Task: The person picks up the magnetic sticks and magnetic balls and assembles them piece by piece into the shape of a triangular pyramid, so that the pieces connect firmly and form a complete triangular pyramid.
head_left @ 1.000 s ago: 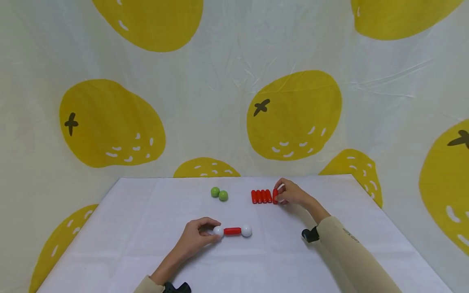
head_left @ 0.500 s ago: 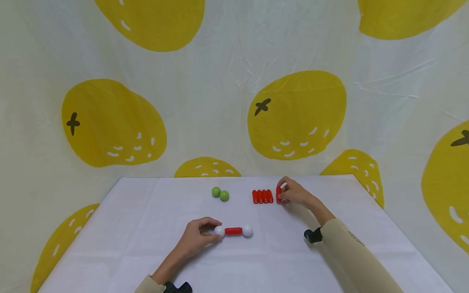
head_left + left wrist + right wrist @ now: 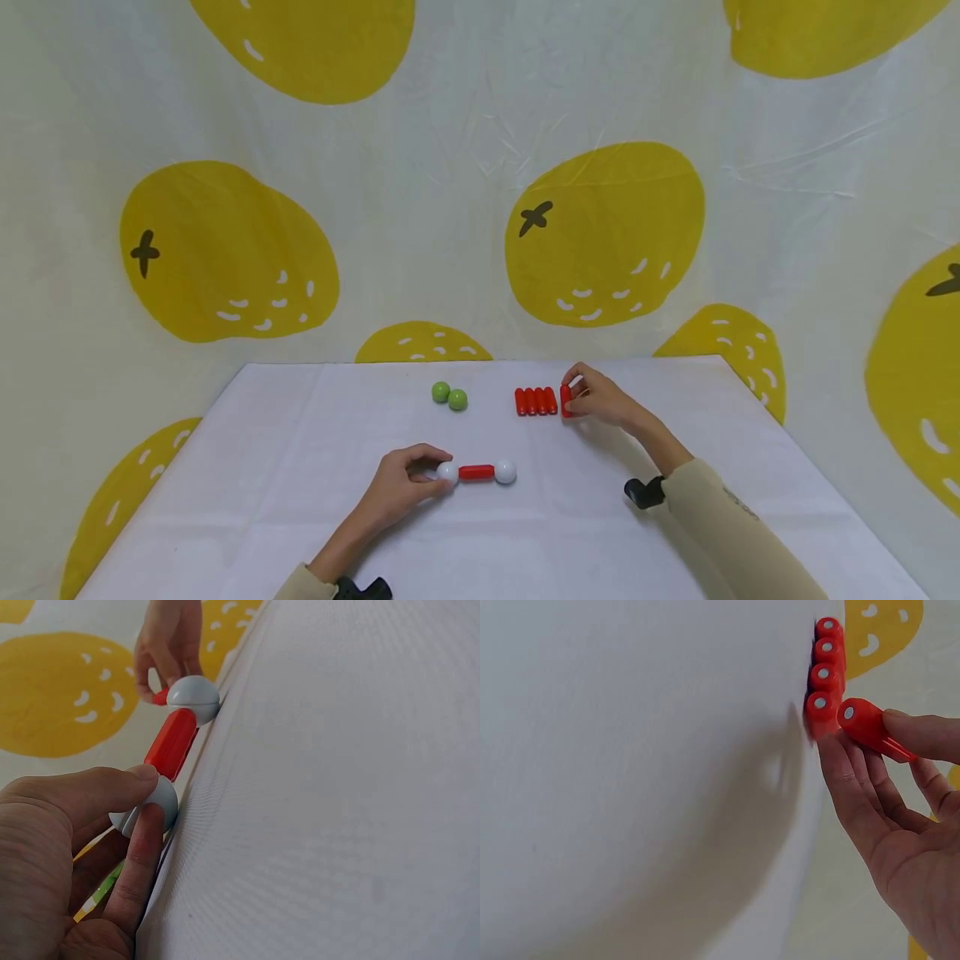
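Note:
My left hand point(image 3: 401, 486) pinches a white ball point(image 3: 447, 473) between thumb and fingers. That ball is joined to one end of a red rod point(image 3: 476, 472) lying on the table, and a second white ball point(image 3: 505, 472) sits at its other end. At the back right, my right hand point(image 3: 600, 398) pinches a single red rod point(image 3: 870, 726) by its sides, thumb on one face. A pale metal-looking dot shows on that rod's end in the right wrist view. Just left of it lie several more red rods point(image 3: 536, 402), side by side in a row.
Two green balls point(image 3: 448, 396) touch each other near the back of the table, left of the red row. White cloth covers the table point(image 3: 225, 500). Behind it hangs a pale backdrop point(image 3: 420, 208) printed with yellow fruit.
The red rod in my right hand has come slightly away from the row, opening a small gap. My left hand keeps its hold on the white ball.

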Demonstrator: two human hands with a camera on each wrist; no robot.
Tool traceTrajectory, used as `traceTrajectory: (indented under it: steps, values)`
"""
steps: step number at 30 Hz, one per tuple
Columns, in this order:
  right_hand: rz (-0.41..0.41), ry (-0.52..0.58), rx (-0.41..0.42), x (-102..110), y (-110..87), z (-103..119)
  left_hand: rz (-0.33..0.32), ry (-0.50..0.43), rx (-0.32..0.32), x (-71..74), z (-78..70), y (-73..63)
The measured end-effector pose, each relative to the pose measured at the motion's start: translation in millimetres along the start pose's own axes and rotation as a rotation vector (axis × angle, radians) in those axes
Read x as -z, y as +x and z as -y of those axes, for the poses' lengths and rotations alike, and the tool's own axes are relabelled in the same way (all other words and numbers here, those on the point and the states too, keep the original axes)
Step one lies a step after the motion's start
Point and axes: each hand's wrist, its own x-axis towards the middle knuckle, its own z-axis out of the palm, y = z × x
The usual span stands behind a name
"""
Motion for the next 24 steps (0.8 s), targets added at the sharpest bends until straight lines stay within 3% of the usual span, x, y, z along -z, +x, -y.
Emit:
traceTrajectory:
  steps: [9,24]
  values:
    - [0.027,-0.023,0.068,-14.5,-7.9,20.4,-0.007,0.000,0.000,-0.9,-0.8,-0.9]
    - [0.140,-0.044,0.210,-39.1,-17.1,52.9,-0.001,-0.008,-0.004,0.4,-1.1,-1.2]
